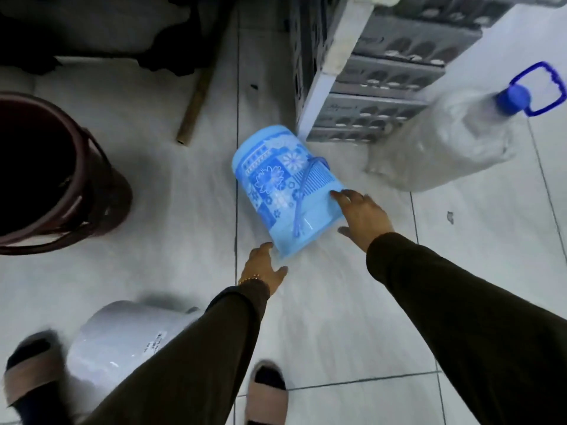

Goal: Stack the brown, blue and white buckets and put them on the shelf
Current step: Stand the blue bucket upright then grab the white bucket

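Observation:
A blue bucket (282, 185) with a flower print lies on its side on the tiled floor, mouth toward me. My right hand (363, 214) touches its rim on the right with fingers spread. My left hand (264, 268) is open just below the rim, close to it or barely touching. The brown bucket (92, 191) stands upright at the left edge. A white bucket (122, 335) lies on its side at the lower left, partly hidden behind my left sleeve.
Stacked grey crates (383, 81) and a white shelf post (334, 59) stand behind the blue bucket. A large clear water bottle (454, 142) with a blue cap stands at the right. A wooden stick (196, 96) lies on the floor. My sandalled feet (265, 391) show at the bottom.

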Demonstrator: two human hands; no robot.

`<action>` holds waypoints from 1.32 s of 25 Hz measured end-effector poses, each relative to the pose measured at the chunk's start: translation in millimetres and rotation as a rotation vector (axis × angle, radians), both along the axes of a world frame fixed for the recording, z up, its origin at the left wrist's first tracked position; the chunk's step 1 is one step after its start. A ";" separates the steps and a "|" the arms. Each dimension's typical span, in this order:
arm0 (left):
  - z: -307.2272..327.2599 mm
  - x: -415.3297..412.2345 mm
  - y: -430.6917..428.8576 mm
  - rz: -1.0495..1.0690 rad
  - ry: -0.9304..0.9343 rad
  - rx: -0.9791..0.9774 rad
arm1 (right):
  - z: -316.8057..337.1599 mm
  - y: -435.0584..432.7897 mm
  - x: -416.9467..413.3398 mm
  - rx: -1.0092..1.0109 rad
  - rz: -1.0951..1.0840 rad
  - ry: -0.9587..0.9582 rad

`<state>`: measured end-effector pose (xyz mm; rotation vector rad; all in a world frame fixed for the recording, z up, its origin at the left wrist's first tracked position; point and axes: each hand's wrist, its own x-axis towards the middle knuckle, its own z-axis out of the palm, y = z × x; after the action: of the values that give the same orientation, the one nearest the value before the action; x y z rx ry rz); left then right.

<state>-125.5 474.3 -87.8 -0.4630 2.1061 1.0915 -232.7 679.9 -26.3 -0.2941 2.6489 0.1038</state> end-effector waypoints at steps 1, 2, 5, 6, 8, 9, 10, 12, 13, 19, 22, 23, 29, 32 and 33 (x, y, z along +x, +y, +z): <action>-7.0 0.2 8.6 0.003 -0.052 0.008 | -2.8 0.8 -5.0 -0.011 0.033 0.033; -11.6 1.5 12.6 0.035 -0.078 0.022 | -4.0 0.9 -9.9 -0.021 0.092 0.052; -0.7 3.2 -2.5 0.351 -0.018 0.044 | 8.9 -1.1 -17.8 -0.082 0.197 0.080; 8.4 2.0 -14.3 0.492 0.015 0.026 | 15.2 -2.5 -21.1 -0.155 0.140 0.136; 24.8 -5.9 -38.1 0.692 0.014 -0.001 | 23.5 -5.8 -25.4 -0.325 -0.078 0.199; 33.9 -13.0 -49.5 0.746 -0.009 0.025 | 25.6 -10.6 -26.2 -0.415 -0.222 0.156; 42.6 -20.5 -58.1 0.785 -0.017 0.096 | 26.6 -17.5 -25.8 -0.508 -0.376 0.088; 57.8 -36.0 -68.5 0.845 0.030 0.263 | 25.3 -32.8 -22.7 -0.653 -0.710 -0.040; 62.5 -45.1 -72.4 0.856 0.071 0.309 | 23.3 -39.3 -19.5 -0.697 -0.866 -0.073; 64.9 -85.4 -84.2 0.717 0.098 0.199 | 12.0 -52.0 -9.8 -0.800 -1.182 -0.127; 70.4 -83.0 -94.7 0.562 0.148 0.038 | 28.5 -59.7 -8.4 -0.664 -0.985 -0.131; 75.8 -77.3 -97.7 0.517 0.166 -0.014 | 35.3 -61.9 -4.6 -0.636 -0.897 -0.086; 123.6 -34.7 -121.6 0.136 0.439 -0.223 | 69.6 -82.7 32.0 -0.569 -0.591 0.088; 145.1 -2.8 -139.4 0.000 0.490 -0.237 | 84.7 -100.4 64.6 -0.583 -0.565 0.101; 151.7 11.7 -145.7 -0.044 0.496 -0.252 | 88.2 -107.1 79.6 -0.590 -0.567 0.099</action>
<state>-113.8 328.6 63.9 -0.2764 2.6943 0.9911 -153.1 572.8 61.9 0.2931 2.6917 -0.8679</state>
